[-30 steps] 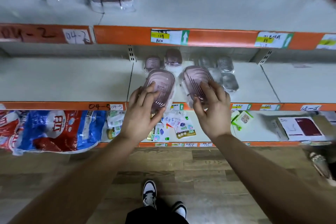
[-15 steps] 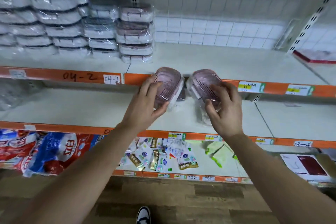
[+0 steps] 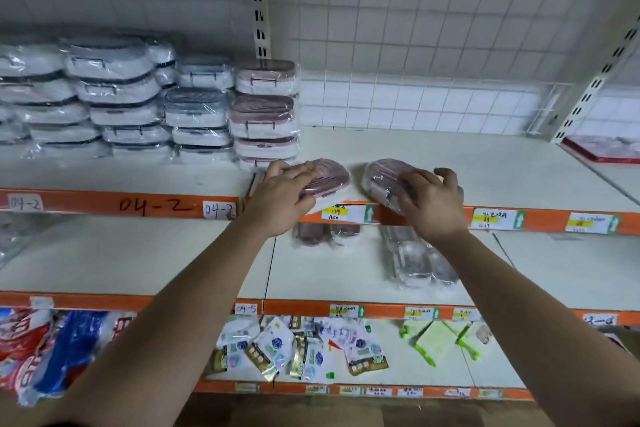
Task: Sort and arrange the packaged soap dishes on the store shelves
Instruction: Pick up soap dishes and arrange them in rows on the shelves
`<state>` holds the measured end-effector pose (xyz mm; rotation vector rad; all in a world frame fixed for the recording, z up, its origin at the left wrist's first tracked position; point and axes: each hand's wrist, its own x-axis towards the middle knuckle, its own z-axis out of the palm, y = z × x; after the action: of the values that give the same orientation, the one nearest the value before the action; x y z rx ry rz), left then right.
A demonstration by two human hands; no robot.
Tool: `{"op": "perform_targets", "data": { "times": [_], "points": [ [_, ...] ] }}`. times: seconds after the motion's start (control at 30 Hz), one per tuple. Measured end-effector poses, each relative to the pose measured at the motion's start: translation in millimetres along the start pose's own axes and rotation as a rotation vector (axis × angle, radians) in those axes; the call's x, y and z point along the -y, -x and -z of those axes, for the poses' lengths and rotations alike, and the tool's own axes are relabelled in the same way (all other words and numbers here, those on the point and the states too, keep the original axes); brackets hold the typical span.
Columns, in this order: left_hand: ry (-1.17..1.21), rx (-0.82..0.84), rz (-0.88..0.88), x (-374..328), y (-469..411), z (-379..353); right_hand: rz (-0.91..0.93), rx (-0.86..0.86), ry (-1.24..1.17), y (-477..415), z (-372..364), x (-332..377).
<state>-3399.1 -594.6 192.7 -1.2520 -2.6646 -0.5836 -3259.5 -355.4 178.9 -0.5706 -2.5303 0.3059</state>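
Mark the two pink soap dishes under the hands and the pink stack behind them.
left soap dish (image 3: 329,177): head view, on its ribbed lid.
right soap dish (image 3: 379,177): head view, on its wrapped left end.
pink stack (image 3: 263,109): head view, on the second dish down.

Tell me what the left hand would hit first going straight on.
Likely the wire grid back panel: the left hand, gripping a pink soap dish, points just right of the pink stack. Depth is unclear; it might graze that stack.
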Motion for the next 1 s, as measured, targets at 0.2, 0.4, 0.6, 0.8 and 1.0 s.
{"op": "perform_targets", "data": {
  "times": [0.2,0.4,0.6,0.8,1.0],
  "points": [
    [0.201,0.107,-0.041,-0.1,-33.1,-10.7,0.011,0.091,-0.091,-32.6,-18.3,-7.7],
    [0.144,-0.131,-0.032,-2.6,-34.9,-38.3,-0.098,0.028,-0.14,-46.7,-32.3,-9.6],
    [0.095,-0.349,-0.103,0.2,-37.1,-43.6,-0.198,-0.096,-0.221,-64.9,-42.1,2.8],
    [0.079,-0.522,-0.177,2.7,-40.2,-25.2,-0.166,-0.088,-0.225,-71.1,-52.8,5.7],
    [0.072,-0.663,-0.23,8.6,-57.8,16.9,-0.133,-0.021,-0.251,-85.5,-63.5,28.8]
  ]
}}
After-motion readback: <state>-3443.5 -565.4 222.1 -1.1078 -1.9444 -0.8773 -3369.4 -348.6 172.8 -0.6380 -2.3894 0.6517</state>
